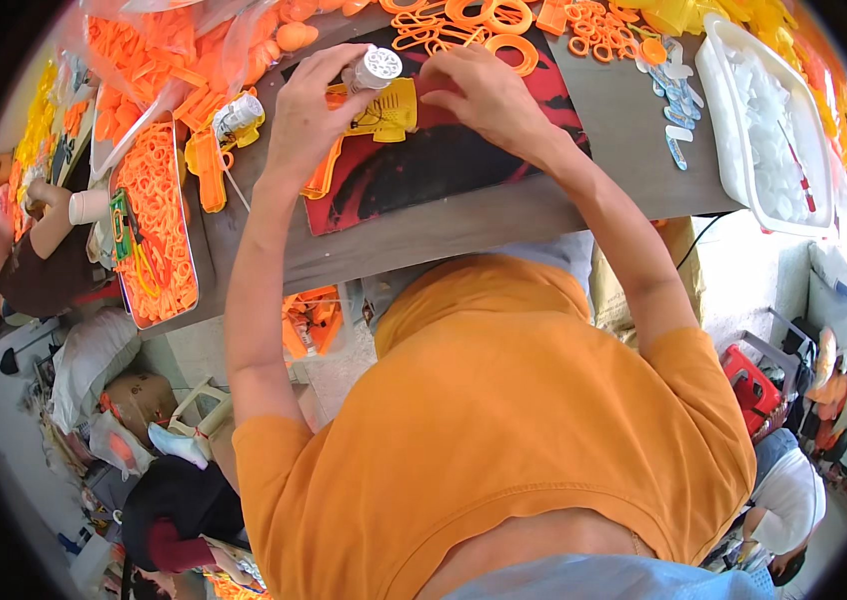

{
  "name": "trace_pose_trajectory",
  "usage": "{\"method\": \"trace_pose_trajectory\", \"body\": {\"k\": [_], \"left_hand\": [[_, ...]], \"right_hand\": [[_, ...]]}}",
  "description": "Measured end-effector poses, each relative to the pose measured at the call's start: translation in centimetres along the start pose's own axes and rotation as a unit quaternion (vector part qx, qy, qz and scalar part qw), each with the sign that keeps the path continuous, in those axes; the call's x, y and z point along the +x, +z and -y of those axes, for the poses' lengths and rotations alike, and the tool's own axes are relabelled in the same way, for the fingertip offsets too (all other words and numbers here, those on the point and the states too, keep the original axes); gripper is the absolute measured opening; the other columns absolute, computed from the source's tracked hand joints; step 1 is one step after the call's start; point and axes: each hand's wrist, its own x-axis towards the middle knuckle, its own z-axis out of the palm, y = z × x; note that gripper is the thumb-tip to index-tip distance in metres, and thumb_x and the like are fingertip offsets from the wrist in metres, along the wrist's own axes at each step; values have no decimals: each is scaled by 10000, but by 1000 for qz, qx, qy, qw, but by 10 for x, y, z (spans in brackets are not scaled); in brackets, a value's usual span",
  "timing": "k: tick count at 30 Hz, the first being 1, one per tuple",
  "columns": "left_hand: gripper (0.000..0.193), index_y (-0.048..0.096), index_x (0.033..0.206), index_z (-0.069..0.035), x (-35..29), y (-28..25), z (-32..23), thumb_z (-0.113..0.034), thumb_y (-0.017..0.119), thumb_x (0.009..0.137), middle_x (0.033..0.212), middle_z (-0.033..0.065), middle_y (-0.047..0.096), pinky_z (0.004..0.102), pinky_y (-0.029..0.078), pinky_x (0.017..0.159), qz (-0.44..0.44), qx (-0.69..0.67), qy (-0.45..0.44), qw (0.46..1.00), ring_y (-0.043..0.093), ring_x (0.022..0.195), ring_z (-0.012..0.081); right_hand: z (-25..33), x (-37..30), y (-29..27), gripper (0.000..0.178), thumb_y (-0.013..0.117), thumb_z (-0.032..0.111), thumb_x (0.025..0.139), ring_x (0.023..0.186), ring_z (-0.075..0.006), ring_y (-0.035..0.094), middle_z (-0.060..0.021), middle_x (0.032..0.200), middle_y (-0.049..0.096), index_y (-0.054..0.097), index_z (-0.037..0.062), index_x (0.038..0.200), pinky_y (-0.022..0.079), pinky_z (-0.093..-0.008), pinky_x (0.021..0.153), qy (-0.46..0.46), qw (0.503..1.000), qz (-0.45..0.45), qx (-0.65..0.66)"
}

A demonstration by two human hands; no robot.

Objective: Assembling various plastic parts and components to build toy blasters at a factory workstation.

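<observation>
Orange cloth is seen nearest, in the shirt (504,400) below the work area. Beyond its left side, small orange rings (151,175) are heaped loose in a tray (188,225), left to be used. On the grey surface (634,165) a black-and-red mat (454,165) is laid, and over it a yellow-and-orange toy gun body (394,108) is placed beside the left hand (302,115); its inner side is exposed, so it is judged only part assembled. A white-topped cylinder (381,65) is grasped by the left fingers — whether it is seated on the body cannot be told. The fingers of the right hand (504,105) are curled but parted, with nothing seen gripped. To the left, another toy gun (208,170) is apparently further along — its cylinder is fitted. Farthest, larger orange rings (532,50) are spread unused.
</observation>
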Motion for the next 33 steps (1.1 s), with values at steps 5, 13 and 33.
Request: {"method": "trace_pose_trajectory", "body": {"k": [5, 13, 33], "left_hand": [[450, 652, 1165, -90, -11, 15, 11, -134, 796, 740, 1071, 53, 653, 339, 474, 887, -30, -21, -10, 999, 596, 1015, 233], [459, 664, 1185, -141, -15, 17, 10, -174, 793, 746, 1109, 19, 640, 360, 419, 925, -46, 50, 25, 997, 574, 1041, 227], [63, 649, 881, -115, -30, 16, -17, -158, 681, 847, 817, -13, 628, 337, 379, 833, -105, 74, 25, 991, 568, 831, 192]], "right_hand": [[0, -5, 21, 158, 682, 143, 819, 953, -287, 565, -66, 947, 604, 634, 75, 954, 439, -420, 807, -55, 996, -3, -73], [11, 16, 21, 377, 588, 336, 972, 787, -105, 589, -67, 943, 638, 580, -2, 1139, 491, -266, 694, 153, 947, 6, 283], [11, 22, 13, 400, 611, 297, 962, 899, -130, 645, -87, 1029, 658, 585, -31, 1190, 523, -268, 829, 188, 893, 65, 404]]}}
